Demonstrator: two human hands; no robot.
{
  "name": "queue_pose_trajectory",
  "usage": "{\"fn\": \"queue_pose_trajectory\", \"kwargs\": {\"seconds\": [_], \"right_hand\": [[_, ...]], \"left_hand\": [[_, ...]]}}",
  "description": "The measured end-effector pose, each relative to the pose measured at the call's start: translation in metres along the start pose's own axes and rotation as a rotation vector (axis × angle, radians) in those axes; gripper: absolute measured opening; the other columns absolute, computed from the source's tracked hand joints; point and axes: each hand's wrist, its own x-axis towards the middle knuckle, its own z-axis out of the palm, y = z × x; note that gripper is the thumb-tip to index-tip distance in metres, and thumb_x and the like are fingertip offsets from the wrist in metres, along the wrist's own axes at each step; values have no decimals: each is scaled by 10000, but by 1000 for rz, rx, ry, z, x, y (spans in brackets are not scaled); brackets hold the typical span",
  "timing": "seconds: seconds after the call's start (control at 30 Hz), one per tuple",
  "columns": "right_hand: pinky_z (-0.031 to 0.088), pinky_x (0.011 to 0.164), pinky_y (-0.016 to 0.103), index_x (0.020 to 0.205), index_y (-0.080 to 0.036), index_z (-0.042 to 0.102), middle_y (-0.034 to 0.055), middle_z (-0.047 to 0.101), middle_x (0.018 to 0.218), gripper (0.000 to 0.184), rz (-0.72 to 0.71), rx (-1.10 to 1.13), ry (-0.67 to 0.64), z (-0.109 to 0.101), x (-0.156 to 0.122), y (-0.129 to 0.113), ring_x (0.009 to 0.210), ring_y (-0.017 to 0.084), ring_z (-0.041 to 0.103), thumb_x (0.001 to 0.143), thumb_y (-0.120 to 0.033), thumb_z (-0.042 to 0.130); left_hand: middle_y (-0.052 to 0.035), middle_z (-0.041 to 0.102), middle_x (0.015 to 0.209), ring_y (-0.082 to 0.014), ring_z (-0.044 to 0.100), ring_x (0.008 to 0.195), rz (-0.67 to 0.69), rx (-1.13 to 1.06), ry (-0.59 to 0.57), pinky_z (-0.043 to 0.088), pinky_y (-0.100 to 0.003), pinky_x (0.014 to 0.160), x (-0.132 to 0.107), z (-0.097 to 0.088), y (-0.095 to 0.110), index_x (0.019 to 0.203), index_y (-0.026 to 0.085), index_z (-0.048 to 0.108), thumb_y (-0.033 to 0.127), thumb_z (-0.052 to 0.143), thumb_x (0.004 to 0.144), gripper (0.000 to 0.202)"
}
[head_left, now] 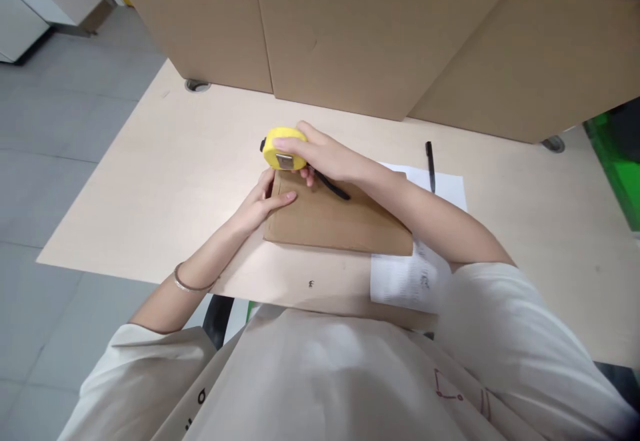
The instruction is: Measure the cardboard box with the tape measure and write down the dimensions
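Observation:
A yellow tape measure with a black wrist strap is held in my right hand, above the far left corner of a small brown cardboard box. Its strap hangs over the box top. My left hand grips the box's left end, thumb on top and the other fingers down the side, partly hidden. Under the right part of the box lies a sheet of paper with printed lines and handwriting. Whether any blade is pulled out of the tape measure I cannot tell.
Large cardboard boxes line the table's back edge. On the pale wooden table, a black pen lies partly on white paper behind my right forearm. Cable holes sit near the back. Something green stands beyond the right edge.

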Motion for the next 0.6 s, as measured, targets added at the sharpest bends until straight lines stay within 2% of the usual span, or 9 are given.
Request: {"fn": "queue_pose_trajectory", "kwargs": {"seconds": [0.07,0.1,0.2,0.33,0.4,0.53,0.6], "right_hand": [[495,542,345,1090,-309,510,2,653,865,674,12,-79,-25,6,10,-1,694,211,610,1003,-756,1006],[471,542,342,1081,-308,501,-3,649,856,673,16,-120,-26,7,11,-1,677,203,593,1015,-759,996],[403,532,337,1061,-302,498,-2,660,849,649,10,-202,-6,7,8,-3,645,187,548,1058,-777,940],[422,528,340,1027,-305,521,3,663,829,661,1,-212,-7,-4,-6,-5,643,199,553,1043,-831,922],[449,549,348,1014,-302,540,19,671,846,651,30,-226,34,-15,-18,-4,642,201,556,1050,-837,907],[447,545,358,1003,-296,572,46,683,847,588,79,-211,112,-52,-58,8,634,209,562,1035,-748,945],[459,550,356,1001,-289,601,53,705,845,511,86,-193,143,-78,-85,20,629,211,582,1038,-676,934]], "left_hand": [[-116,901,1537,-478,789,1611,-71,-89,-8,578,-731,1479,1,1,5,1440,303,829,609,1038,957,609],[-120,890,1571,-482,770,1642,-95,-112,3,564,-730,1490,1,2,6,1475,300,810,609,1059,935,670],[-138,813,1730,-492,698,1735,-94,-95,53,546,-720,1502,-1,2,0,1706,324,690,643,1084,890,960],[-105,670,1910,-468,649,1793,-76,-79,69,541,-688,1508,-2,-4,-18,1961,469,392,662,1083,894,1286],[-77,580,1995,-473,596,1838,-79,-59,70,483,-701,1548,-2,-9,-25,1999,522,305,662,1084,898,1356],[-20,451,2089,-478,327,1989,-102,0,78,192,-713,1664,-4,-16,-32,2001,523,366,614,1070,923,1291],[13,393,2119,-472,235,2022,-123,2,80,126,-680,1680,-4,-16,-31,2009,521,362,605,1065,914,1304]]}}
